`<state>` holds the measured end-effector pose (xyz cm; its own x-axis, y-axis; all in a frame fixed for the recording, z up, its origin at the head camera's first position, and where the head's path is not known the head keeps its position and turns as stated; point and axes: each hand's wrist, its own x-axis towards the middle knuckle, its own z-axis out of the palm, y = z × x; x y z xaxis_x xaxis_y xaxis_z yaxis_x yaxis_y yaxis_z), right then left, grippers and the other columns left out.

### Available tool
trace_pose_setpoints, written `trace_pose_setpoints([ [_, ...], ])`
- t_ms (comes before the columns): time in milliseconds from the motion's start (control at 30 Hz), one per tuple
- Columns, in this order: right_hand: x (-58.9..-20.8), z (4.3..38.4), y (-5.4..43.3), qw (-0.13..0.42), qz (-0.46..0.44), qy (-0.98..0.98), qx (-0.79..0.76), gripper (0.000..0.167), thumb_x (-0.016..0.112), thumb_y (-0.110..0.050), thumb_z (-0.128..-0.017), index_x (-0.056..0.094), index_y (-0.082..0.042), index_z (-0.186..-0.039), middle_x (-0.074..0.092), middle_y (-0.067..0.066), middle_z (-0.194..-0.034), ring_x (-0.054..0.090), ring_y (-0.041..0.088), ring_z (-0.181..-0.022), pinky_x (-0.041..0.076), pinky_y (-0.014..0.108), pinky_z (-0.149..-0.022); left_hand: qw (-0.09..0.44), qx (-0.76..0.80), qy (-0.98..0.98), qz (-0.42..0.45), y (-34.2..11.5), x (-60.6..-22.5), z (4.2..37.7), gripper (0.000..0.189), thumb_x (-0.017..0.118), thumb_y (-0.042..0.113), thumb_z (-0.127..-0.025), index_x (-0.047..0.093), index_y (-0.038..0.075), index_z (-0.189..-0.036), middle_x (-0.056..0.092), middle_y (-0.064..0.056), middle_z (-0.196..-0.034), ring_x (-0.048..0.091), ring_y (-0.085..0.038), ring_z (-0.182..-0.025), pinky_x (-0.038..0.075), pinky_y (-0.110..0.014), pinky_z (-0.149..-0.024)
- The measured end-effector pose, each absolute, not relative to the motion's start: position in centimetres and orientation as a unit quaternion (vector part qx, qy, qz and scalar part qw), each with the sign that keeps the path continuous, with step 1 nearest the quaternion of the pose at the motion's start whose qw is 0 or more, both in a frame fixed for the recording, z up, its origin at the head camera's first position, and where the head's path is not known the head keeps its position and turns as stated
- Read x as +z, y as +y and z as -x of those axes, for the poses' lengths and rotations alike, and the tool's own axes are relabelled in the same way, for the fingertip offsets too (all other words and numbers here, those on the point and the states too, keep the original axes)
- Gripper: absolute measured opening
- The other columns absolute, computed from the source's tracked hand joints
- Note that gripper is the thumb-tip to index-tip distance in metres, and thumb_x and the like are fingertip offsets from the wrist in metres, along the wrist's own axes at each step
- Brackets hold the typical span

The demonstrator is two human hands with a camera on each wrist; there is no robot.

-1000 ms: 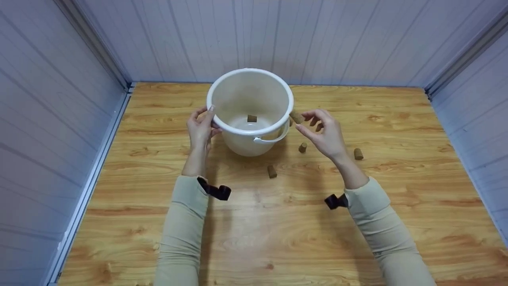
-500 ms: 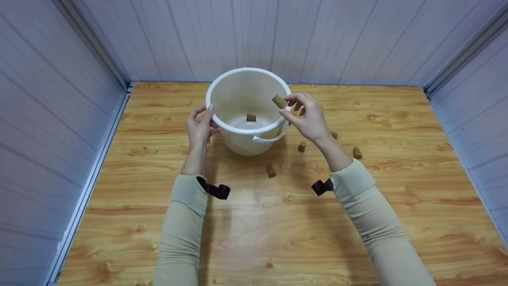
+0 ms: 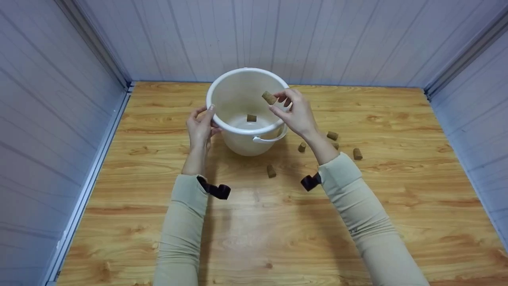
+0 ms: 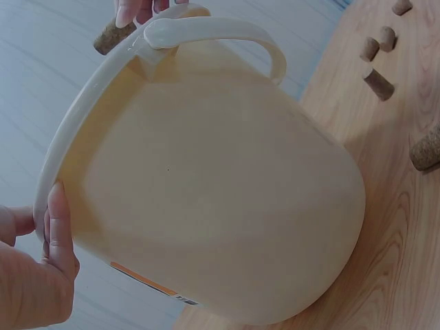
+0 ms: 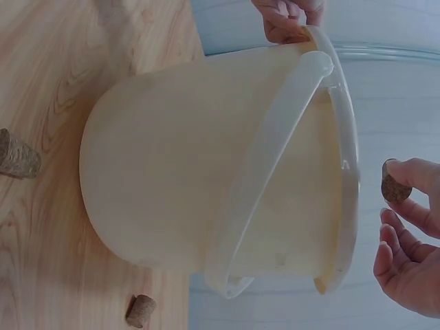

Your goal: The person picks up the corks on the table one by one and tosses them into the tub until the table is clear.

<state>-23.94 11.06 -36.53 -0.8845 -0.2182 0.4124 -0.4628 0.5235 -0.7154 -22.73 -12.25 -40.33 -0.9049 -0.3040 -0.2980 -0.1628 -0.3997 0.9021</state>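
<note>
A white plastic bucket (image 3: 248, 143) stands upright on the wooden table, its handle (image 3: 274, 139) hanging down on the near right side. My left hand (image 3: 199, 126) grips the rim on the left, thumb over the edge and fingers outside. Between thumb and fingertips my right hand (image 3: 297, 111) pinches a cork stopper (image 3: 269, 97), held over the bucket's mouth at the right. The right wrist view also shows this pinched cork (image 5: 396, 184), above the rim. Another cork (image 3: 251, 118) lies inside on the bucket's bottom.
Several loose corks lie on the table (image 3: 254, 238) right of and in front of the bucket, including one near cork (image 3: 271, 171), one by the bucket (image 3: 302, 147) and one farther right (image 3: 357, 153). Pale panel walls (image 3: 178, 39) enclose the table at the back and sides.
My right hand has carried the cork leftward, from outside the bucket's right rim to over its mouth. Corks behind the right forearm have come into view. My left hand keeps its grip on the rim.
</note>
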Motion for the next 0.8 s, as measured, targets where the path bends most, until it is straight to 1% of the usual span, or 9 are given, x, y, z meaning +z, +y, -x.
trace_pose_setpoints([
  [133, -36.7, 24.5, 10.7, 0.137, -0.188, -0.867, 0.44, 0.026, 0.07, -0.014, -0.076, 0.062, 0.001, -0.096, 0.056, 0.011, -0.084, 0.048, 0.019, -0.073, 0.042, 0.024, -0.059, 0.044, -0.809, -0.545, -0.216, -12.2, -40.4, 22.8, 0.034, 0.061, 0.019, -0.085, 0.048, 0.004, -0.113, 0.056, -0.006, -0.065, 0.051, -0.011, -0.044, 0.049, -0.02, -0.038],
  [333, -36.8, 25.0, 10.0, 0.13, -0.181, -0.87, 0.44, 0.026, 0.069, -0.013, -0.077, 0.062, 0.001, -0.097, 0.055, 0.011, -0.084, 0.049, 0.02, -0.073, 0.042, 0.024, -0.063, 0.052, -0.816, -0.535, -0.212, -12.2, -40.4, 22.8, 0.031, 0.061, 0.016, -0.085, 0.049, 0.003, -0.111, 0.054, -0.005, -0.061, 0.049, -0.011, -0.042, 0.048, -0.02, -0.037],
  [567, -36.6, 25.5, 9.0, 0.12, -0.179, -0.874, 0.435, 0.028, 0.069, -0.014, -0.077, 0.061, 0.002, -0.098, 0.056, 0.013, -0.086, 0.05, 0.024, -0.076, 0.042, 0.024, -0.066, 0.058, -0.822, -0.53, -0.201, -12.3, -40.6, 22.8, 0.031, 0.06, 0.015, -0.085, 0.048, 0.002, -0.11, 0.052, -0.004, -0.06, 0.047, -0.009, -0.042, 0.048, -0.019, -0.036],
  [800, -36.6, 26.1, 8.2, 0.106, -0.171, -0.882, 0.425, 0.028, 0.068, -0.016, -0.078, 0.061, 0.002, -0.098, 0.057, 0.011, -0.087, 0.05, 0.021, -0.076, 0.042, 0.024, -0.067, 0.058, -0.821, -0.532, -0.198, -12.2, -40.6, 22.8, 0.031, 0.059, 0.015, -0.086, 0.047, 0.001, -0.111, 0.051, -0.003, -0.058, 0.046, -0.009, -0.042, 0.048, -0.019, -0.036],
])
